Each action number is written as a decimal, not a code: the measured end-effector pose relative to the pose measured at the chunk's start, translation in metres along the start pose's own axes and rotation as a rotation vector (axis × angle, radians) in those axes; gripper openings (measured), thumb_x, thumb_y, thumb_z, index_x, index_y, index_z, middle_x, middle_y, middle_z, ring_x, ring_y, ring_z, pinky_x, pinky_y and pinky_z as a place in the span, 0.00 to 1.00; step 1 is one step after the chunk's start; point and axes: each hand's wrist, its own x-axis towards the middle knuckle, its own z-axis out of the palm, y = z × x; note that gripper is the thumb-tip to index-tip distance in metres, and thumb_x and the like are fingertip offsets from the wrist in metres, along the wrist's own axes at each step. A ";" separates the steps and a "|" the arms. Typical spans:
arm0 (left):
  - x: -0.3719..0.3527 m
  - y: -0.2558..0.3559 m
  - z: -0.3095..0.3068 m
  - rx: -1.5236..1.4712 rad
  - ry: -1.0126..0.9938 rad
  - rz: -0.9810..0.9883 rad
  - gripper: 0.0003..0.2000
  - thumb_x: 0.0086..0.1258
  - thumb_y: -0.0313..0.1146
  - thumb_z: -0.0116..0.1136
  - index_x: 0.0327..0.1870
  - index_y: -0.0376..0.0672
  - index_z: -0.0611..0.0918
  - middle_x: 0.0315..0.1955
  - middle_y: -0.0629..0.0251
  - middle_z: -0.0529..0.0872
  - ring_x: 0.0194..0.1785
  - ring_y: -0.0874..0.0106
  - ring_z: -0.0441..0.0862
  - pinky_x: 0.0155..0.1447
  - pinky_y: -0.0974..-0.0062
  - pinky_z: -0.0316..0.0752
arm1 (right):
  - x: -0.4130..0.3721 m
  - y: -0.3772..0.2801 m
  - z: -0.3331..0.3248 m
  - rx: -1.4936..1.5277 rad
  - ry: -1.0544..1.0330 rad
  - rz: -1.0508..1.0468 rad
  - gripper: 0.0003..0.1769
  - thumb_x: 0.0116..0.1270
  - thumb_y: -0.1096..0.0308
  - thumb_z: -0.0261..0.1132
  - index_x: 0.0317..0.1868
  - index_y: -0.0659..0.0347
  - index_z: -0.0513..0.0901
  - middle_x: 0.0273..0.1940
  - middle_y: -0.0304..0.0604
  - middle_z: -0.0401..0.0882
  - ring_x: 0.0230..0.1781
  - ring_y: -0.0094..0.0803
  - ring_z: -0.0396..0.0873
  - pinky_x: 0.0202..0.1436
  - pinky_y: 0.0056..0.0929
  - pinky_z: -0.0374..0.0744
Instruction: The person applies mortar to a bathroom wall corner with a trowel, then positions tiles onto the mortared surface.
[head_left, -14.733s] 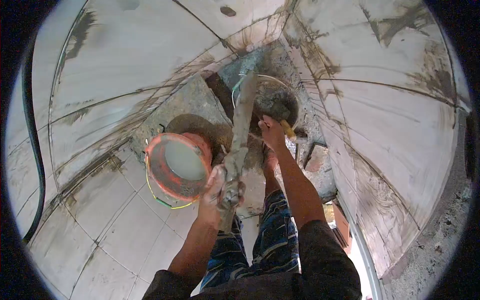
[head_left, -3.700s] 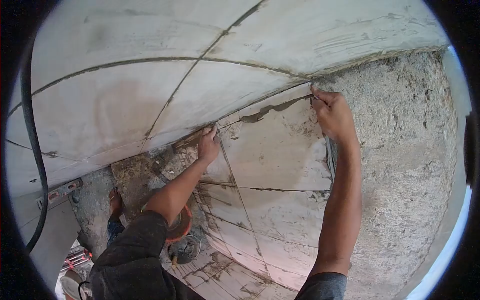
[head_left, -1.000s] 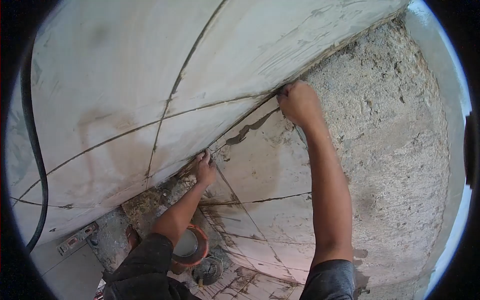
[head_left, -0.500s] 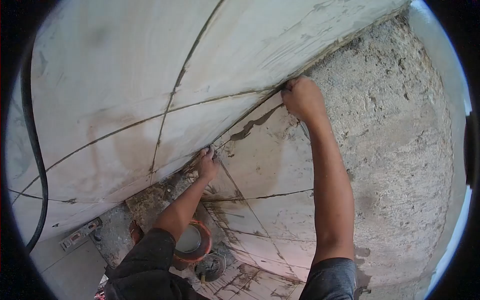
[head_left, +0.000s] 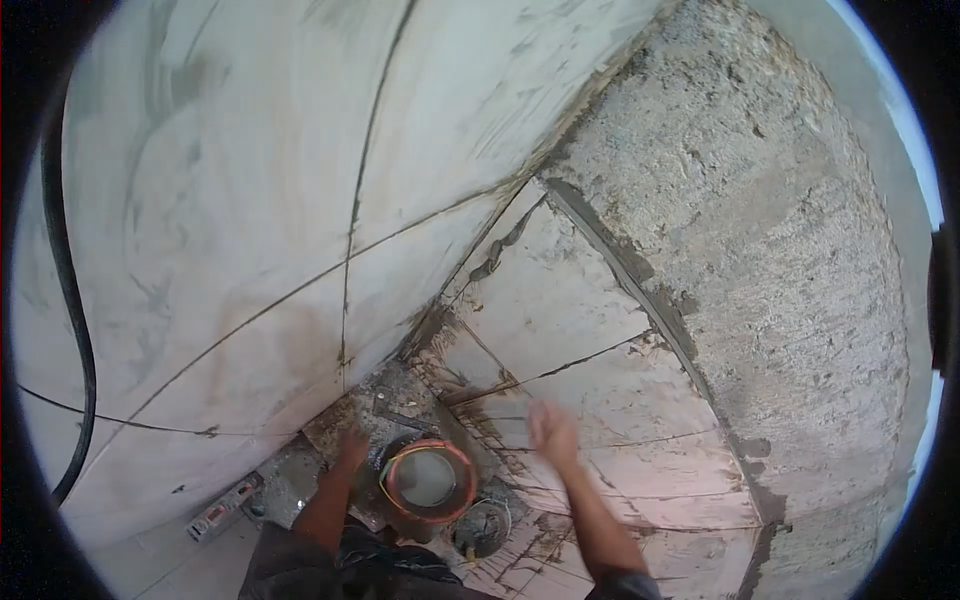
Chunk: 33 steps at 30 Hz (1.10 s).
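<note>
Low in the view, my left hand [head_left: 350, 448] hangs left of an orange-rimmed bucket [head_left: 471, 490] with pale liquid in it; its fingers are blurred. My right hand [head_left: 552, 434] is in front of the lower tiled wall, smeared by motion, and I cannot make out its fingers. The light tiles [head_left: 560, 290] on the right wall end in a wet grey mortar edge [head_left: 620, 265]. A dark smear of mortar [head_left: 490, 262] marks the tile near the corner. The left wall [head_left: 250, 190] is covered with large pale tiles.
Rough bare wall [head_left: 790, 250] rises above the tile edge at the right. A black hose [head_left: 68, 280] hangs at the far left. A level [head_left: 225, 508] lies at the lower left. Beside the bucket stands a smaller dark container [head_left: 482, 528].
Both hands have come away from the wall corner and down towards the bucket. The view has shifted, and the mortar edge on the right wall now shows in full.
</note>
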 end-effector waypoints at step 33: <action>-0.079 0.532 -0.528 0.504 0.550 1.134 0.21 0.65 0.30 0.58 0.60 0.40 0.76 0.55 0.49 0.79 0.58 0.51 0.77 0.60 0.60 0.75 | -0.528 0.067 0.095 1.227 -0.092 1.606 0.09 0.69 0.74 0.54 0.42 0.65 0.82 0.22 0.45 0.79 0.16 0.31 0.74 0.16 0.27 0.69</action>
